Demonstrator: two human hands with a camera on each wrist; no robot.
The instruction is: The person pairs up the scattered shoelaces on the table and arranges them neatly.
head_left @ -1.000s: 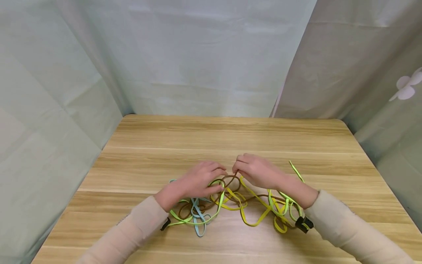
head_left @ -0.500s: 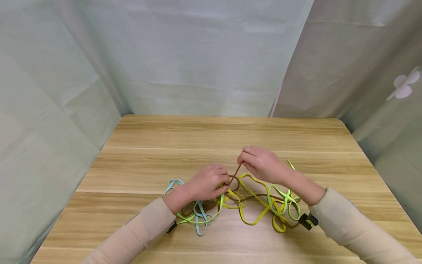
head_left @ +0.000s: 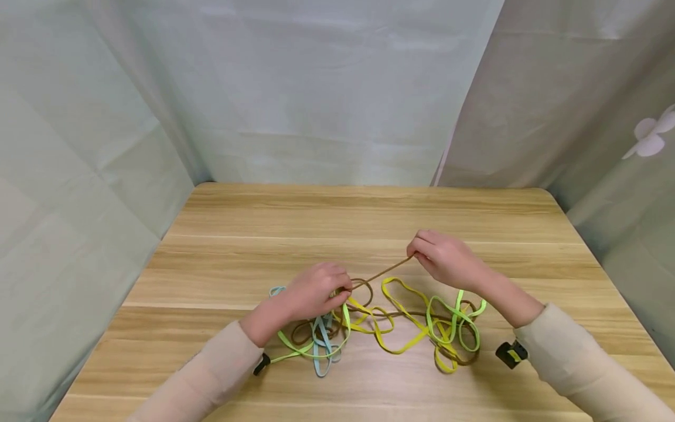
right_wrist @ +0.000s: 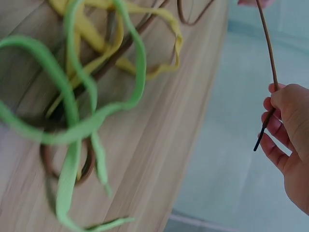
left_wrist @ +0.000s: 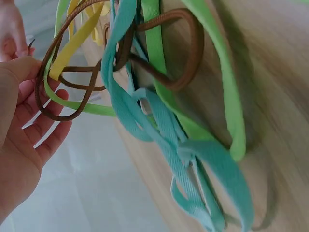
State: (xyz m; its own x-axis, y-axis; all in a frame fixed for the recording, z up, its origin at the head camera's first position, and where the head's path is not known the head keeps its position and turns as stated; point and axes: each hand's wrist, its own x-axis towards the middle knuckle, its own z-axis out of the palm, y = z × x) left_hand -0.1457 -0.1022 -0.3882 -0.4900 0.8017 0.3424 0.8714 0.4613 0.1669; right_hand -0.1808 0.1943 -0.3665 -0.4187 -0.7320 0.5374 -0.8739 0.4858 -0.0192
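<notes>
My right hand (head_left: 445, 258) pinches a brown shoelace (head_left: 384, 272) close to its end. In the right wrist view its dark tip (right_wrist: 259, 141) sticks out past the fingers. The lace runs straight and taut to my left hand (head_left: 319, 291), whose thumb and fingers grip it low over the tangle. A brown loop, a yellow shoelace (left_wrist: 72, 51) and a green strand pass by the left fingertips in the left wrist view. Under and beside that hand lies a light blue shoelace (head_left: 320, 343). A lime green shoelace (head_left: 477, 337) lies looped below the right forearm.
The loose laces spread across the front middle of the wooden table (head_left: 337, 217), crossing each other. More brown cord winds beneath the yellow loops at right. Small black devices (head_left: 511, 354) sit at both wrists. Pale curtains (head_left: 327, 94) hang behind and beside the table.
My right hand has moved right and slightly up, drawing the brown shoelace out into a longer straight stretch. My left hand has closed on the laces and shifted slightly left.
</notes>
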